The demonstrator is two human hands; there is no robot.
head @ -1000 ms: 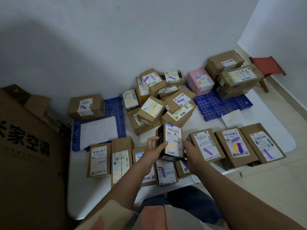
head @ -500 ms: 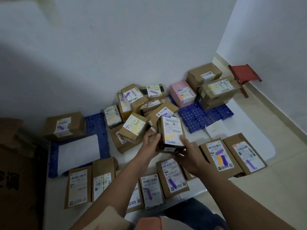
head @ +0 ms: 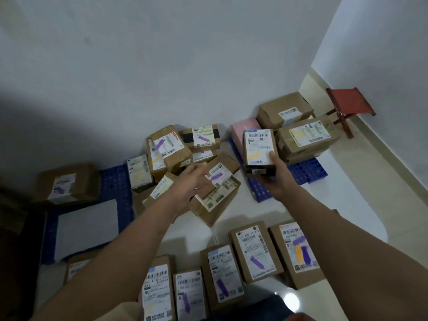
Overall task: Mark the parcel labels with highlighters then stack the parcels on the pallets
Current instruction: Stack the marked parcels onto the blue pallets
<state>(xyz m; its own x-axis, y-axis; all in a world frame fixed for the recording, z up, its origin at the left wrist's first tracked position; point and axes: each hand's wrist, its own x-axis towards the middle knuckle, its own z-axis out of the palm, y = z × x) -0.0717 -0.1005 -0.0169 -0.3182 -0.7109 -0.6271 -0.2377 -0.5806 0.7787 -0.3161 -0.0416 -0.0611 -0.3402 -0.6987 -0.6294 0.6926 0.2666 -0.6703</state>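
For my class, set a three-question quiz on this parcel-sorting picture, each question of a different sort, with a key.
1. True or false: the right hand holds the small brown cardboard parcel with a yellow-marked white label above the right blue plastic pallet.
2. Which colour marks the label of the brown cardboard parcel nearest the left hand? A green; B purple; C red.
3. Fill in: the folding stool in the corner has a ___ seat.

Key: 1 true. 2 B; that parcel lies in the middle pile. 3 red.
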